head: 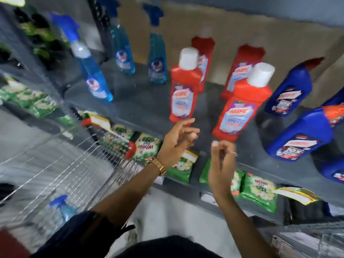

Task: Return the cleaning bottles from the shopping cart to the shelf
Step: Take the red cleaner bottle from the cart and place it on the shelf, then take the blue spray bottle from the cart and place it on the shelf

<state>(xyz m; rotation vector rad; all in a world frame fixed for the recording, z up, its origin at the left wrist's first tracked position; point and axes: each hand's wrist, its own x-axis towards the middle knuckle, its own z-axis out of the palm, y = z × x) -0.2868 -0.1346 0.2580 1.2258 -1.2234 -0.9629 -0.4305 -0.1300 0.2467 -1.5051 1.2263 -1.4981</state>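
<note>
Both hands empty, fingers loosely apart: left hand (177,140), right hand (221,157). Just beyond them stand red white-capped bottles (183,90).

Motion blurs the spray bottle (59,211) in the cart (78,161); the right edge crops a blue bottle (333,169)

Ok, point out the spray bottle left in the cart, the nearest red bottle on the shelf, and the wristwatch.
spray bottle (62,208): head view, on its neck below the blue trigger, inside the cart.
red bottle (237,118): head view, on its front label.
wristwatch (158,164): head view, on the gold band at the left wrist.
</note>
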